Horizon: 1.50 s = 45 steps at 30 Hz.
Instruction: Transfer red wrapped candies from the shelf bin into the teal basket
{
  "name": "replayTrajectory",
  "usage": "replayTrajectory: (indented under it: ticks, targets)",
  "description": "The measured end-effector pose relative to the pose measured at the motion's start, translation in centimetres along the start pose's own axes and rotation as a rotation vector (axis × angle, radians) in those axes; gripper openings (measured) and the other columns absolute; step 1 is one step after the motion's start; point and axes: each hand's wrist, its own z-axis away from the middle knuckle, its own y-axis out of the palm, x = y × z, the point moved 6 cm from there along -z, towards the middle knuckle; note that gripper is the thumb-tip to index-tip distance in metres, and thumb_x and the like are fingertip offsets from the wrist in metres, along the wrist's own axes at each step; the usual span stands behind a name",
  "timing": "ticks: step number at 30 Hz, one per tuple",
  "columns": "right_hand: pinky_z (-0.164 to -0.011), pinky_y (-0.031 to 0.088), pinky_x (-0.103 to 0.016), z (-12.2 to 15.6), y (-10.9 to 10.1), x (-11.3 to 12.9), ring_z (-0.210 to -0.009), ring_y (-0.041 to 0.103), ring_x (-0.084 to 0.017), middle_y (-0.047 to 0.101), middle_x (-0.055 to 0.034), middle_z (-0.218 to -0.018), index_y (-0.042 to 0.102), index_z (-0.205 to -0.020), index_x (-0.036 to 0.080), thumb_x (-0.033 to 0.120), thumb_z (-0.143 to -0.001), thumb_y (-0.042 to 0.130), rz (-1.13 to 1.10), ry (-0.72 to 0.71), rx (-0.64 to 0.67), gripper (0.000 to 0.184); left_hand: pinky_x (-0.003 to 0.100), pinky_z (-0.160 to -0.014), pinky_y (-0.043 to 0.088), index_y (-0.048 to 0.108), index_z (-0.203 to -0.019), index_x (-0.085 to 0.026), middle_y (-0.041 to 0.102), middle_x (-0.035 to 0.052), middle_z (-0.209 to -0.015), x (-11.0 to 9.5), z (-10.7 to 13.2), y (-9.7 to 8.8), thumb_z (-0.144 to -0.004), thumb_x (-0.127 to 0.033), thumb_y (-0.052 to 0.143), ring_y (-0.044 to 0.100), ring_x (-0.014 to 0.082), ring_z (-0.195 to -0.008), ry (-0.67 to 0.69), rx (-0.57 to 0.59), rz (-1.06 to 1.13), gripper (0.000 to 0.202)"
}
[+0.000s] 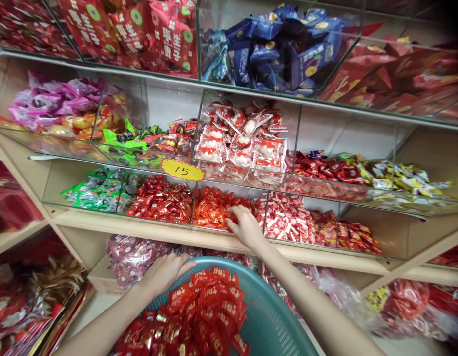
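A green plastic basket is at the bottom middle, heaped with red and gold wrapped candies. My left hand is closed on its far left rim, thumb lying along the edge. Above the basket, my right hand reaches over the shelf edge into a clear bin of orange-red wrapped candies. Its fingertips touch the candies there, with thumb and fingers bent and apart. No candy shows lifted in that hand.
Clear dividers separate neighbouring bins of red candies, pink-and-white candies and green-wrapped sweets. A yellow price tag reads 15. Above are more candy shelves; bagged goods lie below the wooden ledge.
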Motion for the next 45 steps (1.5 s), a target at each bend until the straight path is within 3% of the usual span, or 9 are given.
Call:
replayTrajectory:
  ticks: [7, 13, 15, 19, 23, 30, 35, 40, 45]
  targets:
    - [-0.073, 0.039, -0.029, -3.1, 2.5, -0.7, -0.085, 0.055, -0.020, 0.059, -0.0084, -0.092, 0.062, -0.090, 0.018, 0.021, -0.074, 0.058, -0.029, 0.084, 0.075, 0.016, 0.034, -0.064, 0.047, 0.058, -0.093, -0.019, 0.067, 0.0116, -0.080, 0.2, 0.0, 0.0, -0.089, -0.050, 0.020, 0.064, 0.0293, -0.080, 0.003, -0.007, -0.033, 0.049]
    - [-0.069, 0.040, -0.026, -2.7, 1.3, -1.5, -0.072, 0.056, -0.014, 0.062, -0.0027, -0.078, 0.060, -0.073, 0.018, 0.016, -0.077, 0.051, -0.166, 0.083, -0.009, 0.010, 0.032, -0.067, 0.046, 0.059, -0.093, -0.019, 0.067, 0.0112, -0.081, 0.1, 0.1, -0.2, -0.089, -0.050, 0.023, 0.064, 0.0273, -0.081, -0.015, 0.011, -0.014, 0.048]
    - [-0.065, 0.042, -0.026, -2.2, 0.3, -2.1, -0.065, 0.055, -0.013, 0.061, -0.0014, -0.071, 0.059, -0.073, 0.018, 0.022, -0.078, 0.051, -0.323, 0.121, -0.083, 0.011, 0.033, -0.067, 0.046, 0.059, -0.094, -0.018, 0.067, 0.0112, -0.081, 0.0, 0.1, -0.3, -0.089, -0.049, 0.023, 0.064, 0.0272, -0.081, -0.018, 0.014, -0.019, 0.048]
    - [-0.060, 0.047, -0.027, -0.1, -0.6, -2.7, -0.059, 0.057, -0.013, 0.060, 0.0000, -0.063, 0.057, -0.072, 0.017, 0.039, -0.071, 0.062, -0.886, 0.281, -0.179, 0.022, 0.033, -0.064, 0.047, 0.058, -0.092, -0.019, 0.067, 0.0108, -0.080, -0.1, 0.1, -0.3, -0.090, -0.049, 0.022, 0.064, 0.0283, -0.079, 0.003, -0.003, -0.045, 0.048]
    - [-0.066, 0.050, -0.027, 2.5, 0.3, -1.5, -0.061, 0.061, -0.012, 0.062, 0.0002, -0.066, 0.058, -0.075, 0.016, 0.039, -0.063, 0.071, -1.257, 0.457, -0.112, 0.029, 0.033, -0.062, 0.046, 0.058, -0.091, -0.019, 0.067, 0.0109, -0.080, -0.1, 0.0, 0.1, -0.090, -0.051, 0.020, 0.064, 0.0289, -0.079, 0.014, -0.016, -0.041, 0.049]
    - [-0.071, 0.053, -0.026, 5.2, 3.1, 0.6, -0.071, 0.066, -0.014, 0.063, 0.0011, -0.066, 0.057, -0.074, 0.016, 0.030, -0.062, 0.074, -1.560, 0.584, 0.033, 0.025, 0.032, -0.065, 0.045, 0.055, -0.089, -0.020, 0.064, 0.0083, -0.084, 0.0, 0.4, -0.8, -0.088, -0.052, 0.024, 0.063, 0.0254, -0.078, 0.019, -0.112, 0.028, 0.045]
    - [-0.075, 0.052, -0.026, 6.4, 4.4, 1.5, -0.076, 0.067, -0.015, 0.064, 0.0011, -0.070, 0.054, -0.074, 0.016, 0.028, -0.062, 0.075, -1.636, 0.645, 0.109, 0.027, 0.027, -0.070, 0.045, 0.055, -0.085, -0.019, 0.061, 0.0049, -0.085, -1.2, 1.2, -3.8, -0.087, -0.046, 0.033, 0.059, 0.0165, -0.078, 0.028, -0.315, 0.522, 0.035]
    - [-0.073, 0.051, -0.024, 6.9, 4.6, 2.5, -0.080, 0.066, -0.016, 0.066, -0.0013, -0.072, 0.053, -0.079, 0.016, 0.031, -0.067, 0.073, -1.626, 0.600, 0.173, 0.028, 0.023, -0.047, 0.045, 0.050, -0.100, -0.018, 0.059, 0.0032, -0.083, -3.9, 1.3, -3.0, -0.080, -0.046, 0.049, 0.058, 0.0130, -0.060, 0.042, 0.035, 1.346, 0.034]
    - [-0.071, 0.050, -0.022, 7.1, 4.8, 2.8, -0.074, 0.065, -0.013, 0.066, -0.0009, -0.070, 0.053, -0.081, 0.016, 0.034, -0.070, 0.070, -1.587, 0.544, 0.219, 0.027, 0.019, -0.044, 0.043, 0.049, -0.089, -0.016, 0.057, 0.0022, -0.083, -4.4, 1.5, -3.6, -0.080, -0.043, 0.052, 0.057, 0.0099, -0.057, 0.046, 0.067, 1.510, 0.029]
